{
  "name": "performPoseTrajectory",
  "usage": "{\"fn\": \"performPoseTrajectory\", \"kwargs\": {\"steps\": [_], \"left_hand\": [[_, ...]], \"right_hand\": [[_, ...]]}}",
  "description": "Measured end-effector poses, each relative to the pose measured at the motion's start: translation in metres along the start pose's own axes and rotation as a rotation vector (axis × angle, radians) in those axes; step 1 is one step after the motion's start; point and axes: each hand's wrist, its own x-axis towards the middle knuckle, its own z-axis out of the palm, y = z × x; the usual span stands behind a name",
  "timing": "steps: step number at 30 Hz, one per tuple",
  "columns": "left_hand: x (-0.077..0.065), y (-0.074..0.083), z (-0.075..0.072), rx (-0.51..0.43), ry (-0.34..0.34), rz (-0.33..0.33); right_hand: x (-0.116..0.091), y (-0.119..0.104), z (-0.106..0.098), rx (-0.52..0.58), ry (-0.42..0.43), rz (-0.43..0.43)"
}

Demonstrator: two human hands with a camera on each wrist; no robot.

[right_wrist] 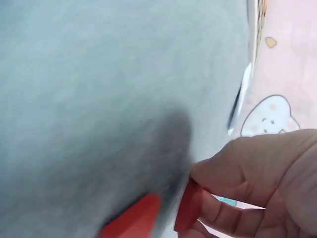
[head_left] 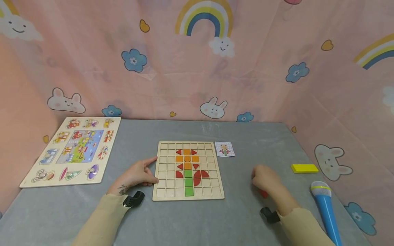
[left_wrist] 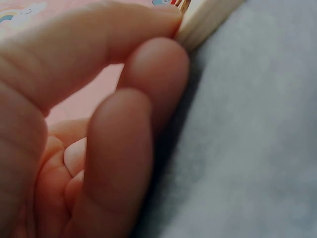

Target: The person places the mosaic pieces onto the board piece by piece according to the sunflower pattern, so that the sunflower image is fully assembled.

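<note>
A wooden grid board [head_left: 167, 187] lies in the middle of the table, bearing orange squares [head_left: 186, 166], red triangles [head_left: 194, 152], a column of green squares [head_left: 188, 182] and red quarter-round pieces [head_left: 197, 181]. At its left edge, my left hand [head_left: 135, 176] touches the rim with index finger and thumb spread apart. To the right of the board, my right hand [head_left: 267, 179] is low over the table. Seen from the right wrist, its thumb and fingers pinch a small red piece [right_wrist: 189, 206]. A second red piece [right_wrist: 133, 218] lies on the table beside that hand.
By the board's upper right corner lies a small pattern card [head_left: 224, 149]. A wooden picture puzzle [head_left: 107, 150] occupies the table's left side. Toward the right edge are a yellow block [head_left: 304, 168] and a blue toy microphone [head_left: 326, 208]. A pink patterned curtain [head_left: 172, 85] hangs behind.
</note>
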Motion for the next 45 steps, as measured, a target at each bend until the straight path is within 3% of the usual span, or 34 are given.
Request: {"fn": "performPoseTrajectory", "kwargs": {"steps": [7,11,17,21,26,39,45], "left_hand": [[0.001,-0.001,0.000,-0.011,-0.014,0.007],[0.001,-0.001,-0.001,-0.011,-0.012,0.007],[0.001,-0.001,0.000,-0.009,-0.002,-0.005],[-0.001,-0.001,0.000,-0.006,-0.002,0.003],[-0.002,0.000,-0.001,-0.014,-0.004,0.006],[-0.002,0.001,-0.001,-0.016,-0.021,0.018],[-0.002,0.001,-0.001,-0.013,-0.018,0.020]], "right_hand": [[0.011,-0.031,-0.011,0.138,-0.006,-0.044],[0.020,-0.074,-0.015,0.238,0.037,-0.194],[0.026,-0.148,-0.005,0.390,-0.031,-0.472],[0.030,-0.183,0.011,0.329,-0.076,-0.591],[0.034,-0.207,0.028,0.226,-0.076,-0.656],[0.032,-0.220,0.039,0.073,-0.092,-0.600],[0.035,-0.223,0.045,-0.047,-0.032,-0.614]]}}
